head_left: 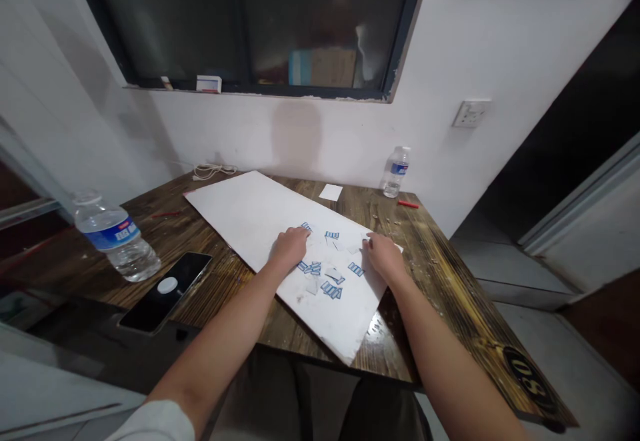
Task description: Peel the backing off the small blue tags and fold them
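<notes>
A large white board (240,208) lies slanted across the wooden table, with several small paper pieces (332,290) marked in blue stripes scattered on it. On the left side of this scatter, my left hand (291,246) has its fingers drawn together on a blue-striped paper piece (307,226). Near the board's right corner, my right hand (383,256) is closed, thumb and fingertips at a pale paper scrap (365,236). The scrap is partly covered by the fingers. Between the hands lie more pieces, including a striped one (356,269) just below my right hand.
A water bottle (113,234) and a black phone (165,292) with a round white disc (167,285) sit on the left. At the back are a white cable (213,170), a white paper square (331,192), another bottle (397,172) and a red pen (408,204).
</notes>
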{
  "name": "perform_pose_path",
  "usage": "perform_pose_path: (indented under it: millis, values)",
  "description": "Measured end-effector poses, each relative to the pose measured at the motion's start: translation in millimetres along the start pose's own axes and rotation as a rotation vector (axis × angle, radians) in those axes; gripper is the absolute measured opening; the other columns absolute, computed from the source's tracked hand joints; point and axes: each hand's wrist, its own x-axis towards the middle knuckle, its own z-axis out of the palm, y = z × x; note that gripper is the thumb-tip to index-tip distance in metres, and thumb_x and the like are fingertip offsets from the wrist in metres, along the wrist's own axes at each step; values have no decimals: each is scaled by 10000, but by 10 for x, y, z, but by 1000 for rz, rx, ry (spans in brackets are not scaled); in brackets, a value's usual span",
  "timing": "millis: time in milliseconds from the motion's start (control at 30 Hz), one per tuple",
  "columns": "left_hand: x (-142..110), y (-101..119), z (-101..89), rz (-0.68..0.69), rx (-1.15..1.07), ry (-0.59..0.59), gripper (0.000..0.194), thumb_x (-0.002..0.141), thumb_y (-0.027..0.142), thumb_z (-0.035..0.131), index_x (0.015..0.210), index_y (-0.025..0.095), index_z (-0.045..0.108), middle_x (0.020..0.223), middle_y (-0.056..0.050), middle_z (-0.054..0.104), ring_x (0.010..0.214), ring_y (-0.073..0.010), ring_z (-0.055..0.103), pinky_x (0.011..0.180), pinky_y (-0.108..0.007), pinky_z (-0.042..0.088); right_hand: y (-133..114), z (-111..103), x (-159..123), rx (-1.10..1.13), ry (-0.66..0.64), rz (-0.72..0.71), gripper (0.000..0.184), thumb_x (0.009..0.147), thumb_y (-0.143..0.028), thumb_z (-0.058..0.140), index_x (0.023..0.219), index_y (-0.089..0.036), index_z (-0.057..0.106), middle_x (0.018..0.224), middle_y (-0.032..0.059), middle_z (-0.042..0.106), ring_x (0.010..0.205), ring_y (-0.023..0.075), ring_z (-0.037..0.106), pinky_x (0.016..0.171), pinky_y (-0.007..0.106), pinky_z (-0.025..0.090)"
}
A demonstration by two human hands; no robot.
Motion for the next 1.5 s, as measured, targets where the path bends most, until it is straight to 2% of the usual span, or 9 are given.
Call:
perform_pose_path:
  millis: [167, 367, 500, 600, 700, 867, 967, 1200, 1500]
  values:
    - [3, 78, -70, 57, -150, 2, 318, 902, 219, 420, 1115, 233, 656, 1218, -51, 636, 1137, -236, 524, 992, -393, 385, 38, 1, 4, 12, 47, -27, 317, 907, -210, 409, 997, -210, 713, 1074, 94, 666, 1030, 242, 554, 826, 311, 390]
    - [-55, 131, -183, 387, -476, -224, 343, 810, 271, 604, 1148, 294, 654, 1214, -25, 633, 1153, -194, 546, 1015, -327, 392, 40, 37, 63, 161, 20, 8, 348, 869, -445, 540, 1093, -226, 691, 1182, 66, 635, 1118, 269, 501, 908, 345, 372]
    - [-60, 82, -214, 411, -409, -340, 434, 681, 251, 739, 1098, 355, 678, 1298, 4, 577, 1270, -208, 456, 1070, -354, 341, 35, 65, 103, 223, -26, 83, 442, 823, -537, 573, 1159, -266, 663, 1273, 65, 590, 1202, 314, 444, 932, 397, 355]
    - [-19, 64, -164, 414, -431, -313, 390, 697, 237, 722, 1078, 314, 692, 1262, -22, 600, 1240, -210, 482, 1070, -357, 336, 28, 88, 111, 247, -26, 115, 449, 824, -536, 574, 1175, -267, 652, 1282, 73, 579, 1220, 312, 431, 952, 410, 340]
    - [21, 82, -89, 394, -413, -224, 322, 756, 236, 667, 1077, 234, 691, 1155, -58, 652, 1124, -212, 557, 1008, -353, 389, 13, 93, 107, 274, -6, 138, 429, 850, -536, 534, 1160, -265, 657, 1279, 80, 574, 1220, 315, 428, 962, 430, 334]
    - [33, 77, -56, 221, -276, -61, 208, 803, 257, 616, 987, 229, 709, 1048, -41, 682, 1019, -207, 586, 911, -321, 433, -5, 67, 95, 293, -1, 146, 430, 882, -533, 463, 1161, -266, 653, 1293, 86, 556, 1211, 326, 425, 948, 458, 353]
    - [34, 7, -65, 121, -311, -103, 236, 768, 285, 644, 986, 218, 707, 991, -46, 676, 916, -191, 609, 817, -292, 463, -2, 69, 96, 310, -2, 148, 426, 898, -524, 427, 1160, -271, 648, 1288, 84, 554, 1211, 326, 417, 951, 469, 351]
    - [38, -108, -73, 166, -435, -238, 432, 607, 280, 756, 1028, 206, 694, 999, -49, 657, 893, -204, 613, 781, -298, 478, 1, 97, 107, 312, 9, 146, 409, 920, -502, 398, 1140, -278, 659, 1281, 77, 557, 1213, 314, 418, 974, 475, 327]
    - [57, -76, -125, -46, -539, -63, 246, 682, 187, 670, 922, 185, 722, 825, -32, 668, 747, -177, 623, 680, -297, 483, -38, 37, 78, 291, -11, 144, 422, 921, -503, 388, 1150, -271, 656, 1283, 81, 559, 1202, 315, 424, 957, 460, 338]
